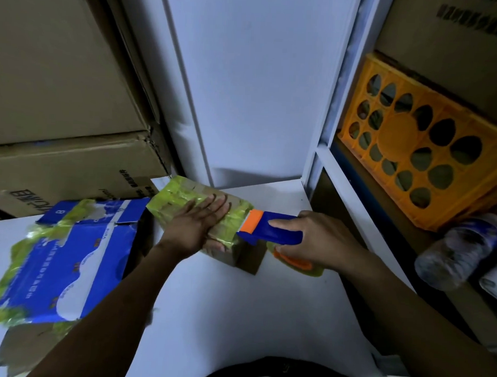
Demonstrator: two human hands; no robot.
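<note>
Small taped carton (179, 198), likely light, stiff, slick-topped, best steadied from above: left hand (193, 228) is pressing it flat, right hand (321, 241) is gripping tape dispenser (274, 231).

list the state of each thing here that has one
small box, shut, top taped yellow-green
tape dispenser, at the small box's edge
left hand, flat, pressing on the small box
right hand, gripping the tape dispenser
blue carton, partly wrapped in tape
bottle, lying on its side

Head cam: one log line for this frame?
stage: taping | left hand: presses flat on small box | right hand: grips tape dispenser at its right edge | surface: white table
</note>
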